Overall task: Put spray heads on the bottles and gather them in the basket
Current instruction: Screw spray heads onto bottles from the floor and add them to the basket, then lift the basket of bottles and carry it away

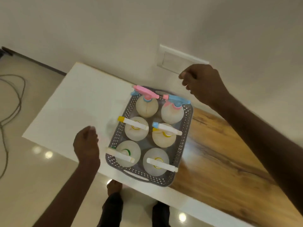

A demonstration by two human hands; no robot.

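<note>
A grey perforated basket [185,133] stands on the table and holds several translucent bottles, each with a spray head on it. The far pair carry a pink head [145,91] and a blue head [177,100]. The nearer bottles carry white heads, such as the one with a yellow tip [132,123]. My left hand [86,144] hovers just left of the basket, fingers curled, holding nothing. My right hand [202,82] is raised above and beyond the basket's far right corner, fingers loosely closed with nothing in them.
The table [70,108] is white on the left and wood-grained [221,153] on the right, set against a wall with a white panel [178,60]. A cable [14,99] lies on the glossy floor at the left. My feet show below the table's near edge.
</note>
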